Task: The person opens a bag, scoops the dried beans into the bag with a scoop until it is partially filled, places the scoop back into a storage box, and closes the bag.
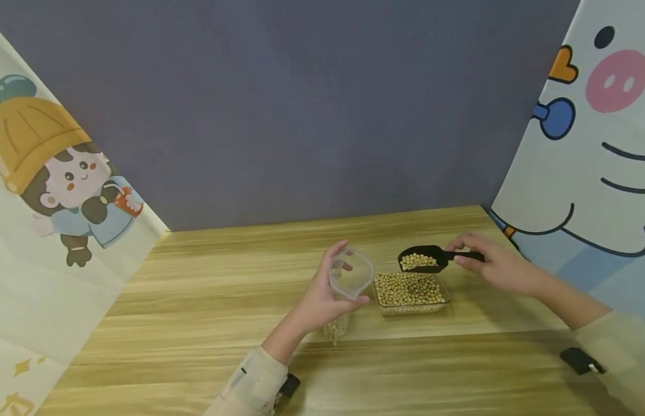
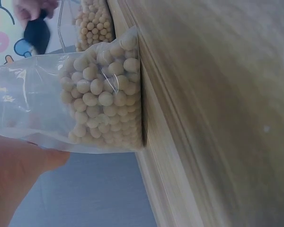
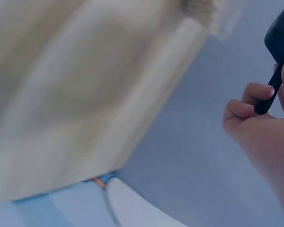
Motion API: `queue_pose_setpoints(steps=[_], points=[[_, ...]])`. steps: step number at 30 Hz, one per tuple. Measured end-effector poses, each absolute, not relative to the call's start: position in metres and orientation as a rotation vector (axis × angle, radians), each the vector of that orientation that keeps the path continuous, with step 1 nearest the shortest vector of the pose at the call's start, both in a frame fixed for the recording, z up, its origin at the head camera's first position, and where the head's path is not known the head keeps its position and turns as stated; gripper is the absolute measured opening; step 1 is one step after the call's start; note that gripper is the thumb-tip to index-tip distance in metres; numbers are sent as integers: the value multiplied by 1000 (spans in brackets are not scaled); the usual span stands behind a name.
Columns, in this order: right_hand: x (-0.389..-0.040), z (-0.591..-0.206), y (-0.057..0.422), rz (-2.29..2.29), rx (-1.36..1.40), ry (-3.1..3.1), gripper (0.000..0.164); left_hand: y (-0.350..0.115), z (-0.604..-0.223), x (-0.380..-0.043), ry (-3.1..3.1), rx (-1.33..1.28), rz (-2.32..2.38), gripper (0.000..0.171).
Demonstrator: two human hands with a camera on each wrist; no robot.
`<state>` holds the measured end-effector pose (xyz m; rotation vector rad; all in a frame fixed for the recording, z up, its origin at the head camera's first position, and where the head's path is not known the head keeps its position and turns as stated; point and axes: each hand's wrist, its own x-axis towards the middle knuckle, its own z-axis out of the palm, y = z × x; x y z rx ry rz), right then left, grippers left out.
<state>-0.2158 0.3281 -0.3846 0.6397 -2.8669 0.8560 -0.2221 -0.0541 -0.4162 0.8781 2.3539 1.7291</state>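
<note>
A clear plastic bag (image 1: pixel 351 273) stands upright on the table, its mouth spread wide by my left hand (image 1: pixel 318 292), whose fingers and thumb hold the rim from opposite sides. Pale round beans (image 2: pixel 102 97) fill its lower part, as the left wrist view shows. To the right, a black scoop (image 1: pixel 443 257) carries a load of beans (image 1: pixel 418 261). My right hand (image 1: pixel 501 267) grips its handle, keeping the scoop over the back edge of a clear rectangular container (image 1: pixel 412 306). More of the same beans fill that container.
The wood-grain table (image 1: pixel 197 323) runs back to a dark grey panel (image 1: pixel 312 115). Printed cartoon panels flank it, one with a child (image 1: pixel 78 190) at the left and one with a pig (image 1: pixel 613 144) at the right.
</note>
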Motion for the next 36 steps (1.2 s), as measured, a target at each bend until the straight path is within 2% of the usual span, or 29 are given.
queue_pose_setpoints(steps=[7, 13, 26, 32, 36], points=[[-215, -336, 307, 817, 668, -2800, 24, -53, -413, -221, 2350, 898, 1729, 110], [-212, -312, 278, 772, 753, -2775, 23, -53, -412, -221, 2369, 900, 1717, 111], [-181, -310, 215, 549, 714, -2671, 23, -51, -409, -219, 2413, 812, 1715, 107], [-169, -319, 190, 422, 733, -2496, 19, -54, -409, -223, 2386, 888, 1814, 102], [-162, -324, 183, 430, 680, -2459, 22, -56, -407, -224, 2372, 927, 1890, 98]])
